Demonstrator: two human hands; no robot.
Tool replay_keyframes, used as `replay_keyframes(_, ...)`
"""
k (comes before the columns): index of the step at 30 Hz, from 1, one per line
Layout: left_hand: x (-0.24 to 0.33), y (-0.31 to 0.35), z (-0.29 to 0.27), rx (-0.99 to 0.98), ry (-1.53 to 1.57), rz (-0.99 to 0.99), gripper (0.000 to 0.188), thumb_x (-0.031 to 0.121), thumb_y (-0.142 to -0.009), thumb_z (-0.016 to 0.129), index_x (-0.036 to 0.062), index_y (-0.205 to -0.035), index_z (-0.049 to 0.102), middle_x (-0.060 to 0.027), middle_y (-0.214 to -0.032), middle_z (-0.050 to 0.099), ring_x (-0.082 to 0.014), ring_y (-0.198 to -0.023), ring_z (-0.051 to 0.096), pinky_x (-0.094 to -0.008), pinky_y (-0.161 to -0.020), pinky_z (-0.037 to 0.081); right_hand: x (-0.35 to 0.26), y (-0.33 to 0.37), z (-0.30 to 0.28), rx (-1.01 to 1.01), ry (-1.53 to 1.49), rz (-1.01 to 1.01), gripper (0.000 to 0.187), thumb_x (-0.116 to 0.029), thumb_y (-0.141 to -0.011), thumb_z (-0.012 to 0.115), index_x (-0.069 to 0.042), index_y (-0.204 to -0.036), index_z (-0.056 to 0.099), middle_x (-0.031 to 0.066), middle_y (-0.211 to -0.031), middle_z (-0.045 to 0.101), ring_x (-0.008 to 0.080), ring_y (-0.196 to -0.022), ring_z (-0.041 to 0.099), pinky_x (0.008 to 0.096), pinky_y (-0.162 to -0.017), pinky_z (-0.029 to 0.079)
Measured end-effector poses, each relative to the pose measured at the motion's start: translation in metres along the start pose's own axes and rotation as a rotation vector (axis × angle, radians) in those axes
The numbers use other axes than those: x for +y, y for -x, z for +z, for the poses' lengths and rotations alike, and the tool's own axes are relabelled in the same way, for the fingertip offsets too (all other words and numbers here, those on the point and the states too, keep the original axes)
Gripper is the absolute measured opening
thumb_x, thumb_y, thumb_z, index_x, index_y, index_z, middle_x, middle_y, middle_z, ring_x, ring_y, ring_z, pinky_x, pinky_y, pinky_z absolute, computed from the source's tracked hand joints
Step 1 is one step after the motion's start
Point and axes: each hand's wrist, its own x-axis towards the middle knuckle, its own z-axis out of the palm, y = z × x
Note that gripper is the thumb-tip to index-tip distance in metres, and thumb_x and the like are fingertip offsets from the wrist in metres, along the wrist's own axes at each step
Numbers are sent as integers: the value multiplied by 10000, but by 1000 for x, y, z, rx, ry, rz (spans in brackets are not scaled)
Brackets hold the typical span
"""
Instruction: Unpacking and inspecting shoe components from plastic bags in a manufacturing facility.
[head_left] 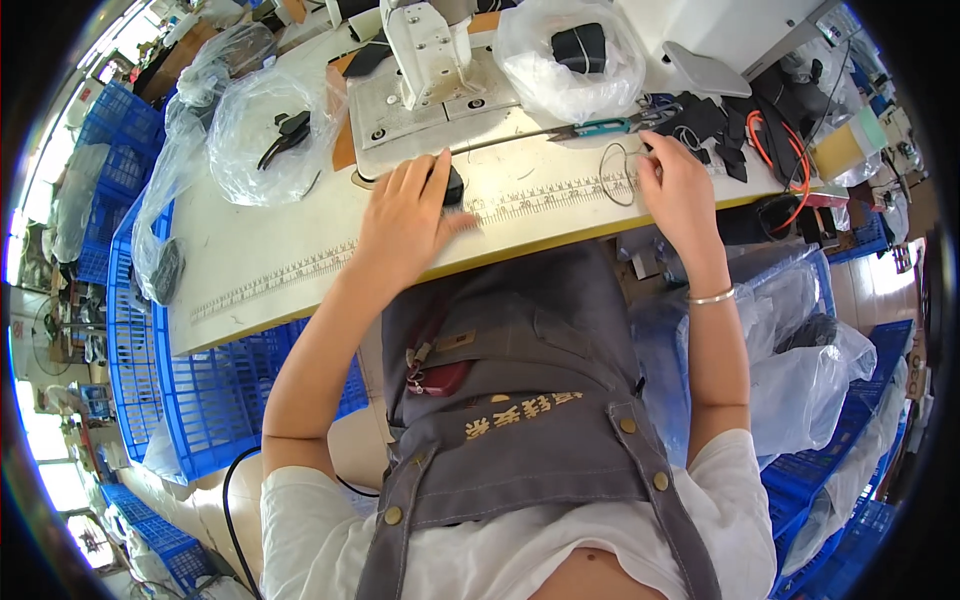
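My left hand (400,215) lies flat over the table edge, fingers stretched out and thumb spread and slightly blurred. A small black piece (455,187) shows between its index finger and thumb, partly covered by the hand. At the right, my right hand (682,185) has thumb and index finger closed around a thin dark cord (605,180), which hangs in a loop over the printed ruler scale (545,200). Just beyond those fingertips lie teal-handled scissors (600,127). A narrow dark strip (505,139) runs between the scissors and my left hand.
A white sewing machine (425,55) stands beyond my hands. Clear plastic bags (245,135) holding black pieces sit on the table (235,250). Black fabric scraps (705,125) and an orange cord (775,150) lie right. Blue crates (190,400) flank the table.
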Motion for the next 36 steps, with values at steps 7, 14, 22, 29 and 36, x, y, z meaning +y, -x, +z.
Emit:
replay_keyframes(7, -11, 19, 11, 127, 365, -137, 489, 158, -808, 686, 27, -1249, 520, -182, -1127, 603, -339, -1040, 571, -387, -900, 443, -20, 26, 2, 220, -222, -9, 278, 59, -777, 580, -29, -1038, 618, 103, -817, 557, 193, -608, 543, 278, -544, 446)
replay_keyframes(14, -21, 8, 0, 69, 317, -78, 374, 138, -761, 721, 31, -1100, 608, -136, -1033, 643, -310, -940, 595, -375, -819, 471, -59, 23, 26, -48, -324, -426, 303, 22, -703, 641, -54, -996, 637, 60, -827, 559, 203, -685, 571, 292, -562, 467)
replay_keyframes(22, -30, 1, -3, 81, 326, 31, 321, 145, -759, 712, 27, -1041, 613, -116, -975, 648, -298, -857, 590, -374, -748, 483, -99, 13, 56, -160, -166, -557, 294, -102, -689, 677, -64, -979, 659, 36, -839, 501, 173, -753, 499, 269, -552, 472)
replay_keyframes(29, -41, 4, -3, -4, 379, -38, 308, 18, -817, 626, 32, -1125, 608, -147, -991, 651, -306, -836, 599, -362, -755, 479, -102, 14, 58, -186, -146, -524, 281, -83, -690, 679, -79, -971, 667, 31, -837, 505, 179, -744, 506, 284, -559, 466)
replay_keyframes(36, -37, 0, -13, 280, 706, -434, 208, 68, -895, 567, -7, -1087, 589, -105, -879, 655, -194, -733, 622, -311, -665, 485, -106, 12, 55, -235, -190, -495, 380, -76, -684, 692, -86, -1060, 642, 56, -1025, 568, 210, -853, 547, 309, -649, 486)
